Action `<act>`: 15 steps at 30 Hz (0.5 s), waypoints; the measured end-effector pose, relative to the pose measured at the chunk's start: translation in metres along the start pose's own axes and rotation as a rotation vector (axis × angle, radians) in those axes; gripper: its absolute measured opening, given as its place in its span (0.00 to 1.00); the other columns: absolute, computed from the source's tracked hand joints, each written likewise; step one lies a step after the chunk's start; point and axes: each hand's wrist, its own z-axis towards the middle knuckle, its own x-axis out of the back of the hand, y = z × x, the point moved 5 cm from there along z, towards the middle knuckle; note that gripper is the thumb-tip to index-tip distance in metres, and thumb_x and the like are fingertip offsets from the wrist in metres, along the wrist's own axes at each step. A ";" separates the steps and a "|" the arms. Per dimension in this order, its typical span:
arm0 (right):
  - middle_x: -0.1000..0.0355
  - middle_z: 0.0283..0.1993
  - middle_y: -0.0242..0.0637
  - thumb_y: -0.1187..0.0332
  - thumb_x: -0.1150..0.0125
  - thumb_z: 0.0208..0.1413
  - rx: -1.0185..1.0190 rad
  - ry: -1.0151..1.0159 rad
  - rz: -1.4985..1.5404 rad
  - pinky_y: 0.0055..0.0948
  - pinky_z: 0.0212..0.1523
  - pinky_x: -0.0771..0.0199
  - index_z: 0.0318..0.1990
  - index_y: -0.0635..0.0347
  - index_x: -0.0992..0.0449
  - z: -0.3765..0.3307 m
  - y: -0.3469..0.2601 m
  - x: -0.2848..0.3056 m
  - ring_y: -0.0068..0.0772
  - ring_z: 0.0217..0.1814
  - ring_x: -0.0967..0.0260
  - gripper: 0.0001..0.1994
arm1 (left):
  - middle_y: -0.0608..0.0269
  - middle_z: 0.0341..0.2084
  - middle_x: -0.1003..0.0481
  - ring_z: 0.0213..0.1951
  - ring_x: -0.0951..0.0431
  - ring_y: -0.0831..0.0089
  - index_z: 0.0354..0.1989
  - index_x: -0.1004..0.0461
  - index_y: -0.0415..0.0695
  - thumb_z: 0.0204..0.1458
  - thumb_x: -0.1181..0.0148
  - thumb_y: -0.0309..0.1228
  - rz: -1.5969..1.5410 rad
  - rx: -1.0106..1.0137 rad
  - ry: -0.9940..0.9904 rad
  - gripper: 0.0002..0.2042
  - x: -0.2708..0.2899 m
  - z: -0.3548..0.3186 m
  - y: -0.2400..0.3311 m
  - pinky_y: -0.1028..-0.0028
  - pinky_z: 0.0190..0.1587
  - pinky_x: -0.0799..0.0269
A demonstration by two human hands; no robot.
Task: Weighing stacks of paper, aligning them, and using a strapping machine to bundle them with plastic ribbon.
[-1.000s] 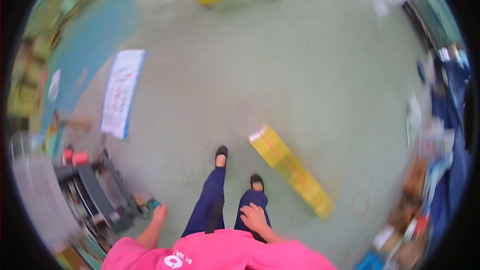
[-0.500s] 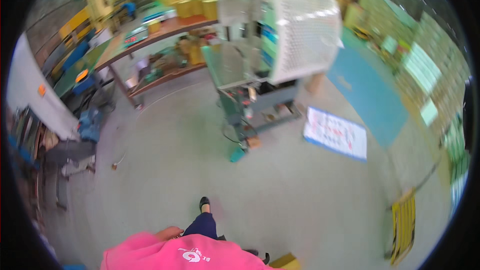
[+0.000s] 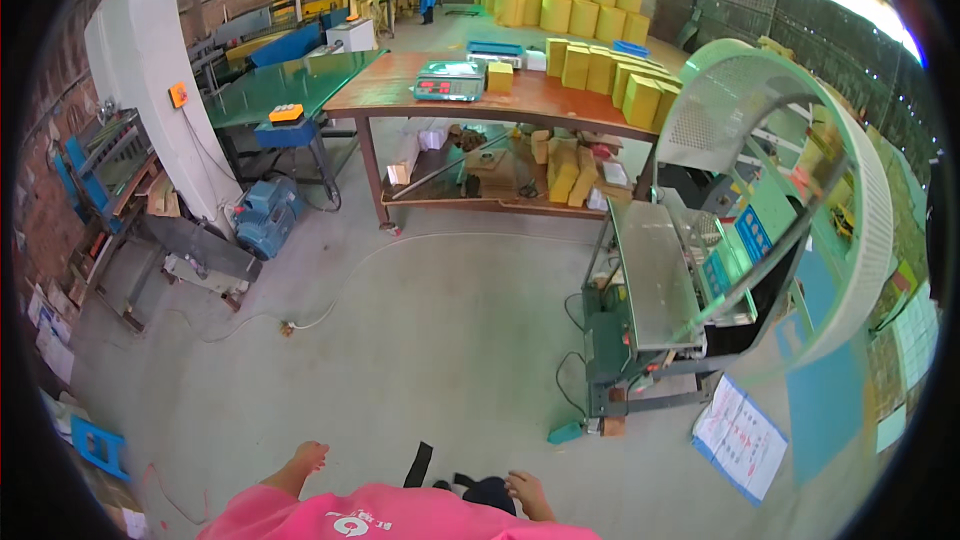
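I am standing in a workshop, and both arms hang low in front of my pink top (image 3: 300, 518). My left hand (image 3: 312, 456) is over the grey floor, fingers loosely bent, with nothing visible in it. On the other side, my right hand (image 3: 526, 490) is near my dark trouser leg (image 3: 490, 493), its fingers loosely apart and no object showing in them. A dark strip (image 3: 418, 464) shows between the hands; I cannot make out what it is. Neither hand touches a machine or table.
Ahead stands a brown table (image 3: 400, 90) with a digital scale (image 3: 449, 81) and yellow blocks (image 3: 600, 68). At right is a packing machine (image 3: 655, 270) with a raised, perforated curved hood (image 3: 870, 240). A blue motor (image 3: 268, 218) sits left; a cable (image 3: 330, 300) crosses the floor.
My view has turned to the right-hand side less and swung left, so the hooded machine now sits farther right. The table is nearer the middle, and both hands have come into view.
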 end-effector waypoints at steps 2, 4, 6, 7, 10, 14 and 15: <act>0.23 0.39 0.36 0.64 0.44 0.56 0.095 -0.031 -0.079 0.31 0.38 0.25 0.51 0.64 0.24 0.035 -0.059 -0.021 0.33 0.39 0.25 0.18 | 0.59 0.29 0.26 0.28 0.25 0.68 0.41 0.28 0.41 0.52 0.46 0.39 -0.044 -0.030 -0.023 0.15 -0.003 0.032 0.048 0.67 0.27 0.28; 0.23 0.40 0.32 0.62 0.43 0.56 0.188 -0.013 -0.280 0.33 0.42 0.25 0.52 0.65 0.24 0.065 -0.106 -0.035 0.33 0.42 0.25 0.20 | 0.60 0.30 0.26 0.28 0.25 0.68 0.42 0.28 0.42 0.51 0.46 0.39 -0.082 -0.064 -0.042 0.15 -0.011 0.058 0.096 0.67 0.27 0.28; 0.22 0.41 0.37 0.61 0.44 0.56 0.280 0.025 -0.470 0.35 0.42 0.25 0.53 0.59 0.24 0.110 -0.122 -0.025 0.34 0.43 0.24 0.19 | 0.60 0.32 0.27 0.29 0.25 0.68 0.42 0.28 0.43 0.51 0.45 0.39 -0.171 -0.052 -0.156 0.15 -0.029 0.074 0.138 0.67 0.28 0.27; 0.21 0.42 0.41 0.60 0.44 0.56 0.372 0.059 -0.672 0.37 0.41 0.25 0.54 0.53 0.24 0.143 -0.116 -0.014 0.36 0.43 0.23 0.19 | 0.60 0.32 0.27 0.29 0.25 0.68 0.42 0.28 0.43 0.51 0.45 0.39 -0.178 -0.039 -0.150 0.15 -0.031 0.076 0.149 0.67 0.28 0.27; 0.22 0.45 0.44 0.59 0.47 0.55 0.311 -0.088 -1.503 0.43 0.43 0.25 0.46 0.51 0.19 0.250 -0.110 0.019 0.41 0.48 0.24 0.16 | 0.56 0.36 0.25 0.32 0.23 0.66 0.47 0.29 0.41 0.52 0.44 0.41 -0.142 -0.057 -0.270 0.19 -0.048 0.107 0.212 0.65 0.32 0.26; 0.22 0.44 0.43 0.60 0.47 0.55 0.279 -0.225 -1.683 0.45 0.42 0.24 0.40 0.52 0.19 0.293 -0.245 0.047 0.41 0.48 0.23 0.13 | 0.51 0.43 0.25 0.39 0.23 0.61 0.54 0.33 0.38 0.54 0.44 0.42 -0.034 -0.307 -0.223 0.24 -0.041 0.119 0.262 0.63 0.39 0.25; 0.22 0.44 0.43 0.60 0.48 0.55 0.260 -0.274 -1.726 0.45 0.41 0.24 0.39 0.52 0.18 0.303 -0.273 0.056 0.41 0.48 0.23 0.13 | 0.49 0.45 0.25 0.41 0.23 0.59 0.56 0.34 0.37 0.55 0.45 0.42 0.065 -0.470 -0.223 0.25 -0.040 0.134 0.261 0.62 0.41 0.25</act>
